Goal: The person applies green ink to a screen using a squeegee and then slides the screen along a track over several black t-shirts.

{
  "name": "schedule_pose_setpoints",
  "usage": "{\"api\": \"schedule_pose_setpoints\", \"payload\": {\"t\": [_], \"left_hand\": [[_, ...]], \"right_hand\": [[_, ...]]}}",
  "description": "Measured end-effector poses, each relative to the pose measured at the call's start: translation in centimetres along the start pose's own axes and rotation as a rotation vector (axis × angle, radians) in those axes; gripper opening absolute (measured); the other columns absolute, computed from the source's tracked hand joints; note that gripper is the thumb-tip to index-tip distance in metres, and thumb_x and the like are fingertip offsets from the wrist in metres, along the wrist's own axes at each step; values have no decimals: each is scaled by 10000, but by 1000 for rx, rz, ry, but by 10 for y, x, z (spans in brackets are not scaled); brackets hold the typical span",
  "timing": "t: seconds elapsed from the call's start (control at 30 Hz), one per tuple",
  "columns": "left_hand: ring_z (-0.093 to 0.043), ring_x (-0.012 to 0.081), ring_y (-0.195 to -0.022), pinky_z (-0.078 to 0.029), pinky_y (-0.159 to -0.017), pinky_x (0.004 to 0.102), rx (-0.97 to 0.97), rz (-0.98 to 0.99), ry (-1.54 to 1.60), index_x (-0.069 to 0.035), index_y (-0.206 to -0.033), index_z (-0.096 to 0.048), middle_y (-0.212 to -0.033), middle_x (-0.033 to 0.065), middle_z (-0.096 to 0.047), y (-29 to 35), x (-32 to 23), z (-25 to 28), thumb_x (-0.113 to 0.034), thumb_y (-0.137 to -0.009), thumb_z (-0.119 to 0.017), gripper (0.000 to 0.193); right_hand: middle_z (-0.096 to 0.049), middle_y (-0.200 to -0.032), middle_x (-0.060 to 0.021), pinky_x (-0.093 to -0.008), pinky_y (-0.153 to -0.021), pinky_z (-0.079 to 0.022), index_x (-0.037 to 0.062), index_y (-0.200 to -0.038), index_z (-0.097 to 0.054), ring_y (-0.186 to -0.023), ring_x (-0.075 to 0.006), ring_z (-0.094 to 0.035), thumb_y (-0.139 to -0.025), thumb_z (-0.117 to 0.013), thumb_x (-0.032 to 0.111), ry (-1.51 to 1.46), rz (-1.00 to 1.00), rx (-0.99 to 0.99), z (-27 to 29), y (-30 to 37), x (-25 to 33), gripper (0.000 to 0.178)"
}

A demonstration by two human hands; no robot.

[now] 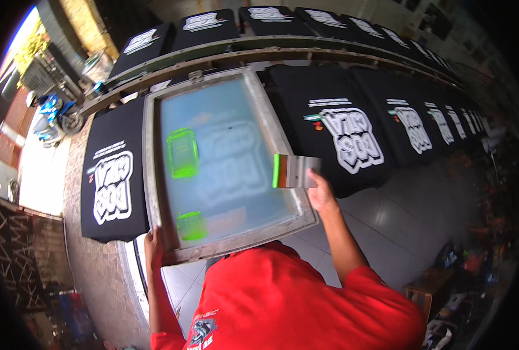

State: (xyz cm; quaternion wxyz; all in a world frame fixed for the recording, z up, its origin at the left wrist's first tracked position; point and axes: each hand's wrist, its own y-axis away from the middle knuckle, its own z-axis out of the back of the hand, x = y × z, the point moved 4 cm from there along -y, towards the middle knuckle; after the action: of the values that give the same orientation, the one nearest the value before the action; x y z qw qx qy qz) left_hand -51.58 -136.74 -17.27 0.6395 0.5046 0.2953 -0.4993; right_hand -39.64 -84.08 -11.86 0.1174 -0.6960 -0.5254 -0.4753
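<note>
A screen printing frame (236, 244) lies tilted in front of me, over a black shirt. Its blue-grey mesh (213, 105) carries two smears of bright green ink (183, 169), and pale lettering shows faintly through it. My left hand (153, 244) is closed on the near left corner of the frame. In my right hand (322, 195) is a squeegee (299, 171) with a grey handle, held above the frame's right edge. Green ink coats the squeegee's left-facing edge. The fingers of my left hand are partly hidden by the frame.
Black shirts with white lettering lie in a row, one shirt (111, 175) at left and another (338, 128) at right. A metal rail (230, 58) runs behind the frame, with more shirts (204, 26) beyond. A blue motorbike (55, 116) stands far left; a wooden stool (428, 291) is low right.
</note>
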Motion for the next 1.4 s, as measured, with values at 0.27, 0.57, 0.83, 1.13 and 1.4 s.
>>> {"api": "schedule_pose_setpoints", "payload": {"t": [0.27,0.57,0.83,1.13,1.4], "left_hand": [[-351,37,-478,-267,-405,252,14,21,23,-39,-729,-523,-538,-45,-417,-8,-30,-11,-320,-966,-497,369],[-394,59,-466,-305,-402,276,23,1,-16,-4,-747,-540,-516,-13,-436,-25,-19,-14,-328,-954,-520,385],[-388,63,-483,-319,-417,289,0,-3,-64,2,-722,-528,-523,-1,-434,-22,-33,-16,-345,-939,-542,410],[-401,86,-520,-345,-456,313,-1,16,-72,22,-724,-534,-540,23,-445,-38,-31,-10,-354,-934,-545,431],[-420,83,-498,-343,-437,306,25,50,-35,27,-765,-556,-545,17,-467,-48,-20,-10,-358,-932,-542,420]], "right_hand": [[-584,-1186,-73,-365,-1013,-345,39,-1223,-514,-1144,-207,-511,-862,-617,303,51,47,33,-31,16,21,459],[-553,-1240,-74,-364,-1040,-312,22,-1254,-483,-1187,-204,-478,-868,-610,286,69,89,0,-26,12,24,485],[-547,-1248,-71,-354,-1055,-299,21,-1263,-477,-1203,-193,-466,-883,-594,254,67,127,-19,-23,13,27,461],[-555,-1235,-64,-363,-1056,-293,27,-1239,-504,-1191,-196,-480,-867,-619,230,19,128,-30,-25,17,22,439],[-550,-1239,-75,-360,-1055,-292,17,-1239,-502,-1201,-202,-470,-866,-618,230,3,133,-26,-27,15,14,445]]}}
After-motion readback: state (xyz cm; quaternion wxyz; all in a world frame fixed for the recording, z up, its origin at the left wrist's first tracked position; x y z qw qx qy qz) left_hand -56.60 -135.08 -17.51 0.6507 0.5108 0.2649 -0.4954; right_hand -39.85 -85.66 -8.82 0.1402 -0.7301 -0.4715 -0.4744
